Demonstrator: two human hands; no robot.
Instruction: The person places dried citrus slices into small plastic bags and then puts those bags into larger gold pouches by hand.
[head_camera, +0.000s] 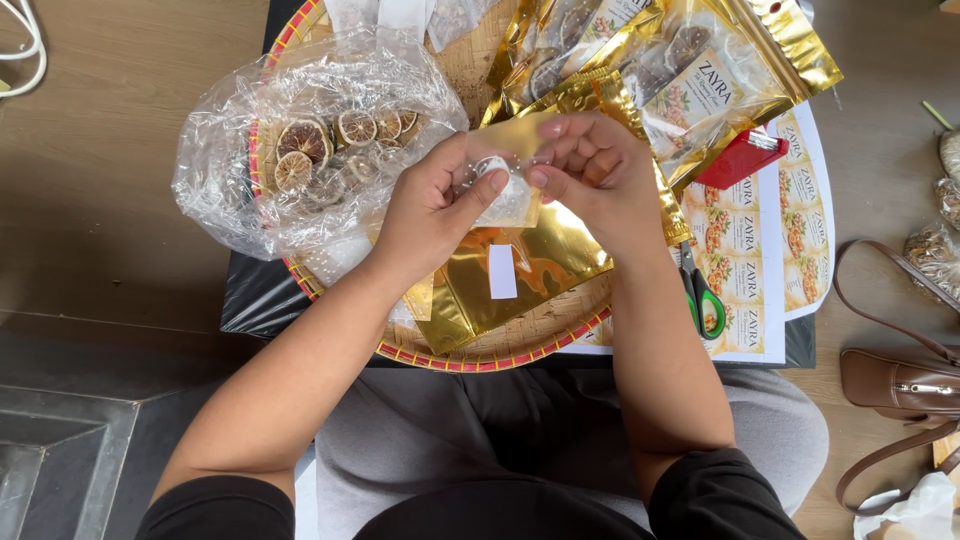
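Both hands meet over the woven tray (520, 345): left hand (430, 205) and right hand (595, 170) pinch a small clear packet (505, 195) between closed fingers, held up so it's easy to work. Gold pouch (520, 265) lies right below, dried citrus slices (320, 150) bagged in clear plastic to the left, scissors (700, 295) within reach on the right

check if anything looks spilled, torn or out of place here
Nothing stands out. Both hands, left and right, pinch a small clear sachet over the round woven bamboo tray. The dried citrus slices stay inside their clear plastic bag; none spilled.
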